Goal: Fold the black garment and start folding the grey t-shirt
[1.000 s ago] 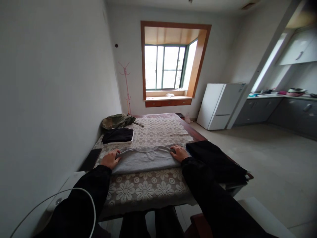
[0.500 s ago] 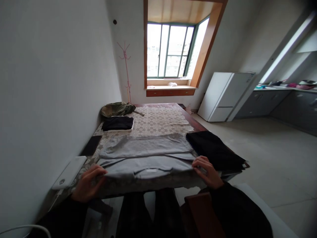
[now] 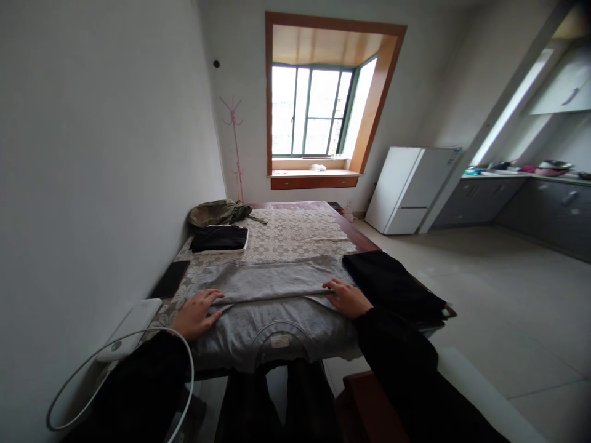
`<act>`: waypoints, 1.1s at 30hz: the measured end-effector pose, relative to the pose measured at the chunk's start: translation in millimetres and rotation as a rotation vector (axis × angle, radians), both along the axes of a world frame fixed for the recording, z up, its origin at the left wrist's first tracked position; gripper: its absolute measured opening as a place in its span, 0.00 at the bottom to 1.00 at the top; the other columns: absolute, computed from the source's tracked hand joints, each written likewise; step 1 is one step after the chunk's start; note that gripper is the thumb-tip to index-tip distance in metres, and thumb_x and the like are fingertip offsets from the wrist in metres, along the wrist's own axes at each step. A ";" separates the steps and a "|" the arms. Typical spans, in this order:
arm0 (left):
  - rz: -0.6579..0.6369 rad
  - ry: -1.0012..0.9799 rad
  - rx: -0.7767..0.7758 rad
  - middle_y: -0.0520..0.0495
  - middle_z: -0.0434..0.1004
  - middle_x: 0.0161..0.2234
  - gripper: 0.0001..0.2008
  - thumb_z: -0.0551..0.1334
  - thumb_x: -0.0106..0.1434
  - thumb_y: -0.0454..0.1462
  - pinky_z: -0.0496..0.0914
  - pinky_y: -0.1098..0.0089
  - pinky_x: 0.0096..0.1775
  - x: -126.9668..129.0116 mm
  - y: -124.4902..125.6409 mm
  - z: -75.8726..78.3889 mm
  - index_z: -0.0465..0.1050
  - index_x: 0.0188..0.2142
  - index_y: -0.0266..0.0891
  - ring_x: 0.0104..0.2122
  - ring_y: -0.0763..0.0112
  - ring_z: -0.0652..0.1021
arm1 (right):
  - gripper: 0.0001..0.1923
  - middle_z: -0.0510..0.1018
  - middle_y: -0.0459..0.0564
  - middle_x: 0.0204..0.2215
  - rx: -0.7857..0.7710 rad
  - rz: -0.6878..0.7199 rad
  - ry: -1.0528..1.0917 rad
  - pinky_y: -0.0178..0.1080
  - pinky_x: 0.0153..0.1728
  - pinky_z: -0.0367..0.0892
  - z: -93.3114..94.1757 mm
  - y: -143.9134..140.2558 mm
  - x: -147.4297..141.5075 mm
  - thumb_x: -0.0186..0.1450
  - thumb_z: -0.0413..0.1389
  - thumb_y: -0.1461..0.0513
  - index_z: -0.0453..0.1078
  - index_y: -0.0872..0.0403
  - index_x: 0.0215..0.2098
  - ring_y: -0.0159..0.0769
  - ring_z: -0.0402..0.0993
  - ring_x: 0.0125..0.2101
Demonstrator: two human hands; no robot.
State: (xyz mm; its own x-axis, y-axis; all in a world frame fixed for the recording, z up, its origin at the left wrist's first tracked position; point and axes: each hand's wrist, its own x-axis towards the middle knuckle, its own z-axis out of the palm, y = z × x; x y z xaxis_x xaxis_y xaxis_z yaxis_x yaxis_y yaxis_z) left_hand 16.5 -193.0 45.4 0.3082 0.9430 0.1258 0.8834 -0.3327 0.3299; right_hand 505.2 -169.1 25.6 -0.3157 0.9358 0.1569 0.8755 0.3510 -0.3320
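Observation:
A grey T-shirt [image 3: 277, 283] lies across the near end of the table, its lower part folded over towards the collar. The collar with its pale label faces me and hangs at the table's near edge. My left hand [image 3: 196, 315] rests on the shirt's left side by the fold, fingers stretched and thumb apart. On the other side, my right hand [image 3: 348, 299] touches the fold's right end with its fingertips, fingers extended. Just beyond that hand sits a pile of folded black clothes [image 3: 392, 283].
A folded black garment [image 3: 219, 239] and a camouflage bag [image 3: 217, 213] lie far left on the patterned tablecloth [image 3: 300, 231]. Along the wall are a dark flat object [image 3: 170, 280] and a white device [image 3: 129, 329]. A white cable [image 3: 189, 357] loops over my left sleeve.
Both hands have let go of the shirt's shoulder edge and moved forward and inward to the fold. The collar part now lies flatter and nearer to me. The view has tilted upward.

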 end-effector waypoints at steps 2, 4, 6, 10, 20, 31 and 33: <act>-0.023 0.021 -0.098 0.43 0.79 0.57 0.21 0.60 0.63 0.46 0.69 0.57 0.60 -4.9 21.9 0.7 0.78 0.53 0.45 0.58 0.54 0.77 | 0.16 0.79 0.52 0.52 -0.057 -0.023 -0.107 0.40 0.55 0.68 1.4 25.0 -1.6 0.68 0.56 0.61 0.77 0.49 0.53 0.44 0.77 0.53; -0.002 -0.021 -0.123 0.43 0.81 0.56 0.22 0.56 0.66 0.48 0.70 0.59 0.59 -16.9 47.6 -0.4 0.79 0.53 0.44 0.57 0.55 0.78 | 0.15 0.79 0.52 0.55 -0.101 -0.081 -0.154 0.38 0.56 0.67 3.2 51.1 1.7 0.70 0.55 0.59 0.77 0.49 0.54 0.43 0.77 0.53; 0.110 -0.057 -0.077 0.42 0.80 0.57 0.22 0.55 0.66 0.47 0.69 0.60 0.60 -31.0 75.7 -2.7 0.78 0.53 0.43 0.58 0.56 0.78 | 0.16 0.77 0.54 0.58 -0.108 -0.161 -0.168 0.39 0.58 0.65 4.7 77.6 6.8 0.72 0.54 0.59 0.75 0.50 0.56 0.43 0.74 0.56; 0.379 -0.078 -0.076 0.36 0.79 0.58 0.26 0.60 0.61 0.46 0.70 0.60 0.58 -49.4 123.8 -9.3 0.75 0.57 0.38 0.58 0.52 0.78 | 0.26 0.71 0.61 0.63 -0.106 -0.298 -0.189 0.44 0.62 0.62 2.5 122.0 13.3 0.68 0.57 0.62 0.68 0.55 0.64 0.49 0.68 0.62; 0.349 -0.219 -0.063 0.41 0.85 0.42 0.19 0.65 0.55 0.48 0.75 0.63 0.47 -50.0 158.4 -15.0 0.76 0.43 0.41 0.43 0.57 0.83 | 0.15 0.76 0.61 0.55 -0.056 -0.354 -0.206 0.43 0.53 0.66 4.3 150.3 19.9 0.66 0.56 0.66 0.76 0.55 0.50 0.49 0.73 0.54; 0.264 -0.683 -0.027 0.48 0.83 0.32 0.28 0.75 0.43 0.53 0.72 0.69 0.35 -64.7 153.8 93.9 0.80 0.41 0.39 0.34 0.64 0.80 | 0.09 0.83 0.48 0.34 -0.156 -0.129 -0.020 0.39 0.46 0.71 110.7 179.1 70.1 0.56 0.67 0.65 0.82 0.52 0.37 0.45 0.79 0.42; 0.301 -0.734 -0.093 0.50 0.80 0.27 0.27 0.77 0.40 0.50 0.70 0.71 0.30 -67.7 168.3 120.4 0.81 0.38 0.39 0.29 0.67 0.78 | 0.06 0.80 0.48 0.26 -0.257 -0.169 0.180 0.40 0.41 0.73 138.6 193.5 73.2 0.55 0.68 0.66 0.81 0.55 0.33 0.42 0.79 0.33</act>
